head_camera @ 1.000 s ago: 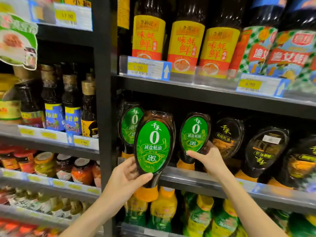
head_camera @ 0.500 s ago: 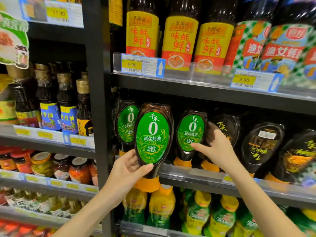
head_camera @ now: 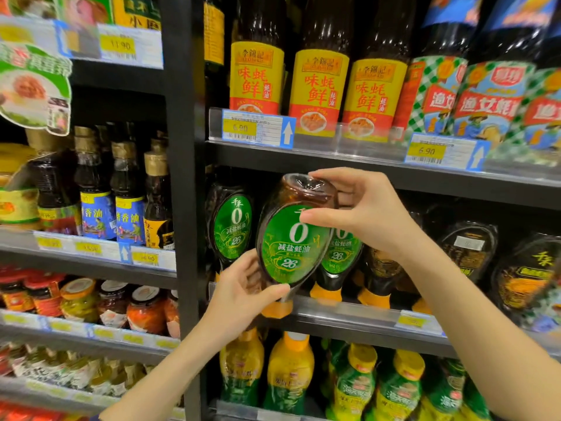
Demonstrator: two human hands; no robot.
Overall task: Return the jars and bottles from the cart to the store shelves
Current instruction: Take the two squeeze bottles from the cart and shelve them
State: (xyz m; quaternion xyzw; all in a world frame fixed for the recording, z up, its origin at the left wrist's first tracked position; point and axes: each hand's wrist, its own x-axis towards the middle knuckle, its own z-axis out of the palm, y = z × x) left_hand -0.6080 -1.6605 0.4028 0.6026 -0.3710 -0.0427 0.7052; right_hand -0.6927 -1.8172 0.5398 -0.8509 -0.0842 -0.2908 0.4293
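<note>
the upturned base of the squeeze bottle (head_camera: 291,241) sits just under the front edge of the upper shelf (head_camera: 303,161), with little room above. its orange cap (head_camera: 277,309) points down at the front lip of the middle shelf (head_camera: 349,312); contact there cannot be confirmed. the bottle is tilted, in front of the gap between the left neighbour bottle (head_camera: 232,229) and the right neighbour bottle (head_camera: 340,253). the black upright post (head_camera: 182,208) bounds the bay on the left.

the left hand (head_camera: 243,296) grips the lower body, thumb across the bottom of the label. the right hand (head_camera: 358,214) grips the top, fingers over the base, thumb on the label.

label: green oval, "千禾", "0", "减盐蚝油", "26". the price tag (head_camera: 256,129) above reads "6.90".
</note>
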